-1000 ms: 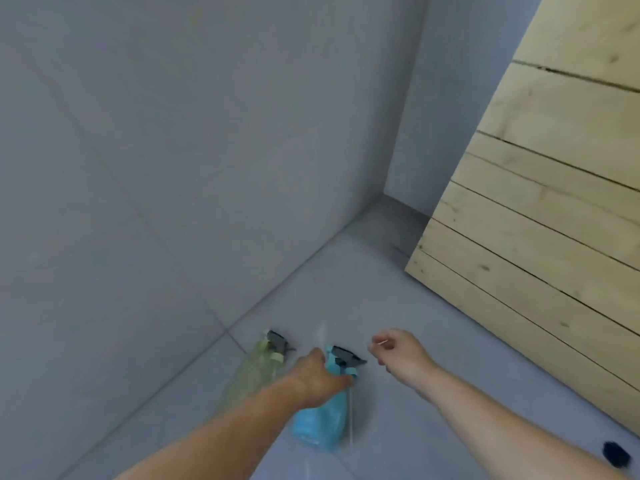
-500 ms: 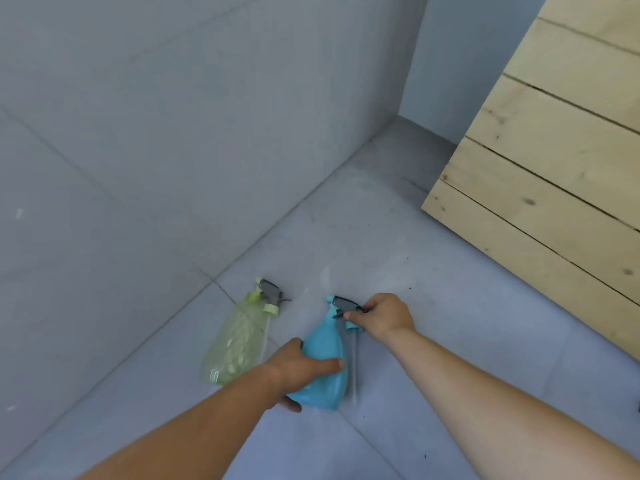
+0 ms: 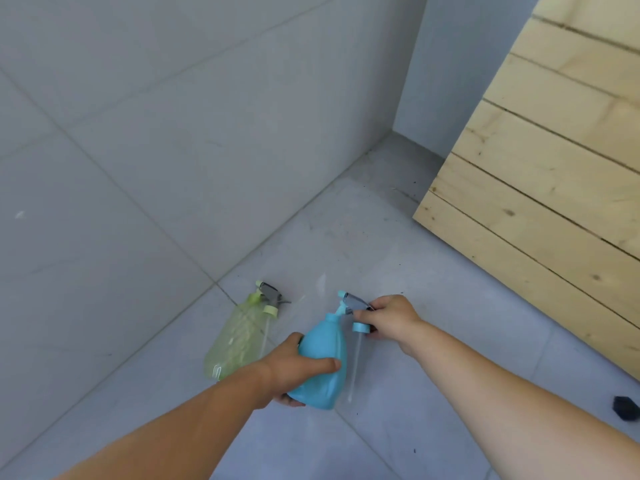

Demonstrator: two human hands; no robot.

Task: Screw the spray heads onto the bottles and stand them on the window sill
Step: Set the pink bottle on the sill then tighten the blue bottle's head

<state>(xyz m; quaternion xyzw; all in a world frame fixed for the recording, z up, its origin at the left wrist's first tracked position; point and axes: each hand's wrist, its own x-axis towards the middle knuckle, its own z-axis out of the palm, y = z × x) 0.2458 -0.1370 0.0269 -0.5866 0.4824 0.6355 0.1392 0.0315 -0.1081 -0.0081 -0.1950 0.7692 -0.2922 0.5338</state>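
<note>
A blue bottle point(image 3: 323, 355) lies tilted on the grey floor, and my left hand point(image 3: 294, 370) grips its lower body. Beside its neck my right hand point(image 3: 389, 317) holds the blue spray head point(image 3: 356, 306), grey trigger on top, blue collar and clear dip tube point(image 3: 355, 365) hanging outside the bottle. To the left a pale green bottle point(image 3: 235, 344) lies on its side on the floor. Its green spray head point(image 3: 268, 299) rests by its neck with the tube alongside, not in any hand.
A grey tiled wall point(image 3: 173, 150) rises on the left and meets the floor just behind the bottles. A slatted wooden panel point(image 3: 554, 185) stands at the right. A small dark object point(image 3: 625, 407) lies on the floor at the lower right.
My left hand slid from the blue bottle's neck to its body. My right hand, empty before, closed on the blue spray head. The view tipped down toward the floor.
</note>
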